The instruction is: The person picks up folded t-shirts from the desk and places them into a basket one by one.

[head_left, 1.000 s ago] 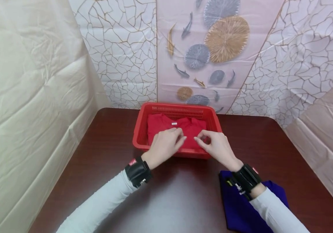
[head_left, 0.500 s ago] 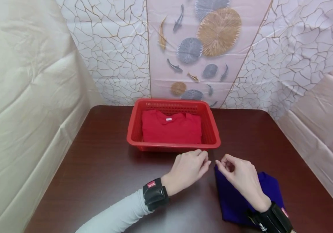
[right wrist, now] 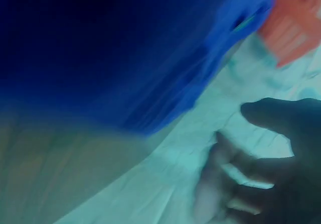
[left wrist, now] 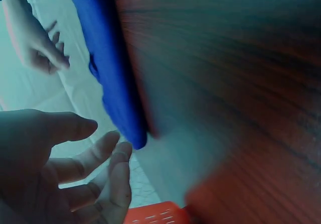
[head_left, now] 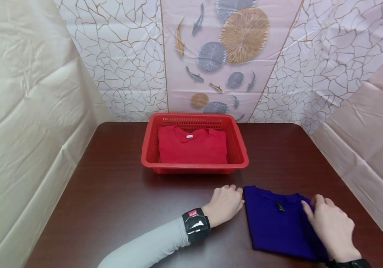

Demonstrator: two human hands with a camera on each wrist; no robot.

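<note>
Dark-blue shirt point(head_left: 275, 227), folded flat.
Left hand point(head_left: 224, 205), right hand point(head_left: 333, 225) flank it, likely to span its width; fingers point(left wrist: 119, 176) half-parted, empty.

The right wrist view crops the blurred blue shirt point(right wrist: 115, 48).

the left hand point(head_left: 224, 205) and right hand point(head_left: 335, 226) are well apart, both loosely curled

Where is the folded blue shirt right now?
In the head view, the folded blue shirt lies on the table at lower right, between the left hand and right hand, with the red basket to its upper left.
</note>
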